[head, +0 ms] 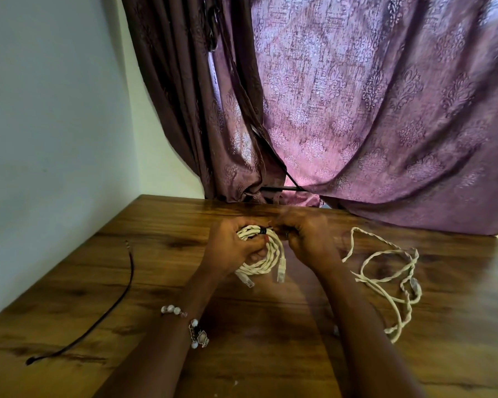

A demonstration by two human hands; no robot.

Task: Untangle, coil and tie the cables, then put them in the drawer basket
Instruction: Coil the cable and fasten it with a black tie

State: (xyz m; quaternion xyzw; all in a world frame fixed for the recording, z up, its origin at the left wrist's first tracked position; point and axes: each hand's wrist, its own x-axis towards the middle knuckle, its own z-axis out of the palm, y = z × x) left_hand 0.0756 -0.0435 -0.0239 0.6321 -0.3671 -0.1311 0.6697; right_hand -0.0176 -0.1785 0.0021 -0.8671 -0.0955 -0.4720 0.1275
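Note:
A coiled white twisted cable (266,261) is held just above the wooden table (242,340), its two clear plugs hanging toward me. A black tie (261,231) wraps the top of the coil. My left hand (230,248) grips the coil's left side, fingers curled round the strands. On the coil's right side, my right hand (305,237) pinches the end of the black tie. A second white twisted cable (385,280) lies loose and uncoiled on the table to the right.
A thin black tie (110,308) lies stretched out on the table's left part. A purple patterned curtain (357,110) hangs behind the table's far edge, and a white wall (55,124) borders the left side. No drawer basket is in view.

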